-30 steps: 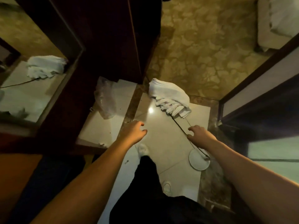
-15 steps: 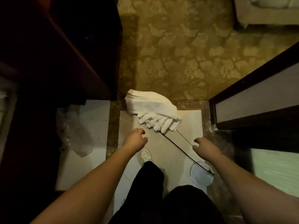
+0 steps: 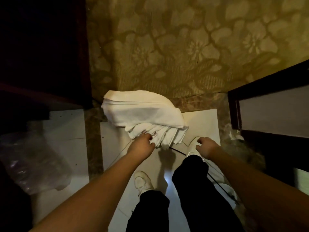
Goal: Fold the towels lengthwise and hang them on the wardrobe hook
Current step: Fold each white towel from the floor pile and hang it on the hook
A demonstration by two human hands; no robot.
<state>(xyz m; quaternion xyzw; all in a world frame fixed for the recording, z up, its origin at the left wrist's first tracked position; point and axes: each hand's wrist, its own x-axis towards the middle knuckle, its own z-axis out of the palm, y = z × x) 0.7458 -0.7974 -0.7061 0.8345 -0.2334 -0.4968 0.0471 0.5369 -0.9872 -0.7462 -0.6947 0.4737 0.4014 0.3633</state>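
A heap of white towels (image 3: 142,114) lies on the floor where the white tiles meet the patterned carpet, its fanned ends pointing toward me. My left hand (image 3: 142,145) reaches down to the near ends of the heap, fingers curled at the towel edges; whether it grips them is hidden by the hand itself. My right hand (image 3: 206,146) hovers to the right of the heap above my shoe, fingers loosely curled and holding nothing. The dark wardrobe (image 3: 41,56) stands at the left; no hook is in view.
A crumpled clear plastic bag (image 3: 31,163) lies on the tiles at the left. A thin black cord (image 3: 215,181) runs across the tiles to a round white plate (image 3: 232,191) at the lower right. A dark-framed door (image 3: 267,106) stands at the right. My legs and white shoes are below.
I have stepped closer to the towels and bent over them. My left hand moved forward onto the heap's near ends; my right hand moved forward beside it.
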